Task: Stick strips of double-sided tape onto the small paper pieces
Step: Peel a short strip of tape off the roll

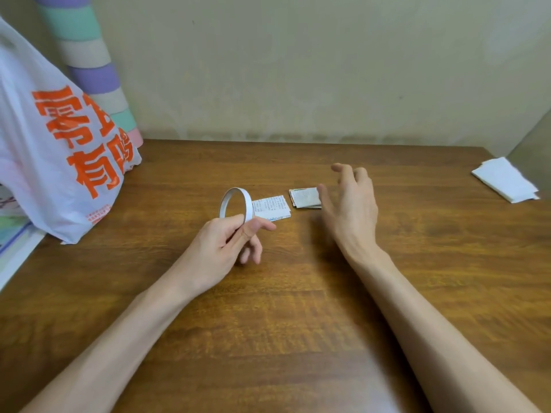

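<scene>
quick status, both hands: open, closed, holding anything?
Left hand: closed on the tape roll, pinched at its lower edge and held upright above the table.
Right hand: open, empty, fingers spread beside the stack of paper pieces.

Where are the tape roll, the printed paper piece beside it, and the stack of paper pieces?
tape roll (247, 201): head view, right rim.
printed paper piece (272, 207): head view, printed face.
stack of paper pieces (304, 197): head view, top sheet.
</scene>
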Tool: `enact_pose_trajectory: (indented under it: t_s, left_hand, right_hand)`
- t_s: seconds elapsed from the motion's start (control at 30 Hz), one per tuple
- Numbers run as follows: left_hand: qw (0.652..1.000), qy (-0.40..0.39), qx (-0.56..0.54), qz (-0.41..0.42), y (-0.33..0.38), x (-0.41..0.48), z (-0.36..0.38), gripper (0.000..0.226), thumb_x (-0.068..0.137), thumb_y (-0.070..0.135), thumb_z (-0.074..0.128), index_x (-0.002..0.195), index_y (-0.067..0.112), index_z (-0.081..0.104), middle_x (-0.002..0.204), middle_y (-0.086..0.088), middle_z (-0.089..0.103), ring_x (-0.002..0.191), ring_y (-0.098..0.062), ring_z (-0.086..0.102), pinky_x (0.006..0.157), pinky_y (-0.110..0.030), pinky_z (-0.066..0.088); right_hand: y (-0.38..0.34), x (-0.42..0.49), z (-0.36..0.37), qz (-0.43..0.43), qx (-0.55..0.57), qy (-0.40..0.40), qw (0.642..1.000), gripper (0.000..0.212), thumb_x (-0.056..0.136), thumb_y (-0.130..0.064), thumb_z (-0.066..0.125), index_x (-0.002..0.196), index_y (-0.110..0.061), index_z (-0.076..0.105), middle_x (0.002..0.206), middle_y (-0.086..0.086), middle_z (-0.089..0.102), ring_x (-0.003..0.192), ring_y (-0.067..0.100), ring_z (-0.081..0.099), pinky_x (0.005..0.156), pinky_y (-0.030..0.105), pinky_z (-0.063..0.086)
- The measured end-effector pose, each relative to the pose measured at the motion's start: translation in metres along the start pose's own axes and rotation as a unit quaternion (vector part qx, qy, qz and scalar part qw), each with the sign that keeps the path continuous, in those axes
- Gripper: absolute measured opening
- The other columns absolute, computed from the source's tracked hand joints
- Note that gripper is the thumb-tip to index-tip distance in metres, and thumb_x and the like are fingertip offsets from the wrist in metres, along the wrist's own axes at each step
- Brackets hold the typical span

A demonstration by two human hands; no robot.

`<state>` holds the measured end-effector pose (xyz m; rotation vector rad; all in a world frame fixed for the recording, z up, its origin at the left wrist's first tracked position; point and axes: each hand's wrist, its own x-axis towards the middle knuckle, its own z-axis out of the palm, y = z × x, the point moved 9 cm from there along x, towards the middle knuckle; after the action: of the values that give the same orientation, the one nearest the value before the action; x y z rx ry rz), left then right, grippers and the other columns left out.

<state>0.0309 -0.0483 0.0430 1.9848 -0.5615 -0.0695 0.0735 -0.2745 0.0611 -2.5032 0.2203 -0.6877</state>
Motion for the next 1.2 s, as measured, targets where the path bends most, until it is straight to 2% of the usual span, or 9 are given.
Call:
enact_pose_trajectory:
  t_s: [0.1,0.17,0.2,0.27,0.3,0.57,0.67,1.07,1.2]
  left_hand:
    - [1.000,0.002,0.016,0.019,0.003,-0.001,0.002,0.032,0.108,0.043,0.041,0.112,0.029,0.069,0.066,0.011,0.050,0.061,-0.005,0.047,0.065,-0.020,0.044]
    - [1.000,0.000,-0.005,0.020,0.005,-0.002,0.003,0.027,0.109,0.038,0.043,0.120,0.024,0.063,0.076,0.020,0.057,0.070,-0.005,0.055,0.073,-0.017,0.048]
    - [1.000,-0.005,-0.013,0.019,0.005,-0.002,0.003,0.027,0.111,0.037,0.043,0.123,0.019,0.060,0.084,0.018,0.063,0.078,-0.009,0.060,0.078,-0.025,0.053]
    - [1.000,-0.009,-0.019,0.019,0.002,-0.003,0.003,0.034,0.111,0.036,0.043,0.118,0.005,0.052,0.096,-0.014,0.061,0.088,-0.039,0.058,0.081,-0.059,0.052]
    - [1.000,-0.008,-0.016,0.021,0.002,-0.003,0.001,0.034,0.111,0.035,0.042,0.112,0.001,0.048,0.094,-0.021,0.055,0.085,-0.043,0.052,0.076,-0.063,0.048]
    - [0.999,0.015,0.021,0.046,0.010,-0.003,-0.004,0.025,0.113,0.026,0.040,0.112,0.003,0.051,0.090,-0.021,0.055,0.080,-0.045,0.048,0.070,-0.058,0.045]
    - [0.998,0.025,0.023,0.050,0.012,-0.004,-0.006,0.023,0.112,0.024,0.040,0.105,0.005,0.053,0.080,-0.007,0.053,0.073,-0.032,0.049,0.069,-0.054,0.044]
    - [0.998,0.027,0.051,0.027,0.010,-0.004,-0.009,0.036,0.110,0.035,0.048,0.083,0.017,0.064,0.067,0.004,0.059,0.061,-0.025,0.054,0.061,-0.048,0.046]
    - [0.999,0.023,0.035,0.013,0.007,-0.004,-0.009,0.029,0.111,0.031,0.047,0.095,0.019,0.067,0.068,0.013,0.054,0.061,-0.010,0.050,0.060,-0.030,0.046]
  right_hand:
    - [-0.046,-0.020,-0.003,-0.131,0.153,-0.023,0.979,0.028,0.095,-0.017,0.068,0.123,-0.020,0.070,0.112,-0.004,0.061,0.095,0.011,0.063,0.083,0.030,0.052]
    - [-0.076,-0.041,-0.006,-0.191,0.229,-0.060,0.952,0.026,0.097,-0.013,0.067,0.121,-0.018,0.073,0.112,-0.004,0.064,0.098,0.011,0.063,0.083,0.019,0.046]
    - [-0.087,-0.050,-0.005,-0.210,0.247,-0.077,0.943,0.026,0.098,-0.013,0.067,0.123,-0.018,0.074,0.115,-0.003,0.065,0.104,0.012,0.063,0.087,0.019,0.046]
    - [-0.095,-0.060,-0.002,-0.229,0.253,-0.083,0.936,0.027,0.099,-0.016,0.068,0.125,-0.018,0.075,0.121,-0.003,0.066,0.114,0.014,0.063,0.094,0.031,0.051]
    - [-0.095,-0.062,-0.002,-0.235,0.256,-0.075,0.935,0.027,0.098,-0.017,0.069,0.125,-0.017,0.075,0.122,-0.003,0.067,0.116,0.015,0.064,0.095,0.036,0.052]
    - [-0.098,-0.073,-0.012,-0.299,0.214,0.032,0.929,0.021,0.098,-0.015,0.068,0.114,-0.010,0.079,0.115,0.000,0.073,0.102,0.021,0.069,0.082,0.040,0.056]
    - [-0.100,-0.077,-0.013,-0.313,0.210,0.046,0.925,0.018,0.096,-0.011,0.069,0.109,-0.008,0.080,0.111,0.003,0.074,0.098,0.024,0.069,0.080,0.040,0.055]
    - [-0.087,-0.065,-0.010,-0.192,0.345,-0.041,0.918,0.028,0.086,0.003,0.070,0.109,-0.012,0.072,0.110,-0.001,0.065,0.098,0.021,0.066,0.073,0.030,0.053]
    - [-0.086,-0.063,-0.010,-0.204,0.318,-0.041,0.925,0.031,0.089,-0.004,0.073,0.119,-0.014,0.075,0.118,0.000,0.064,0.100,0.018,0.068,0.076,0.024,0.052]
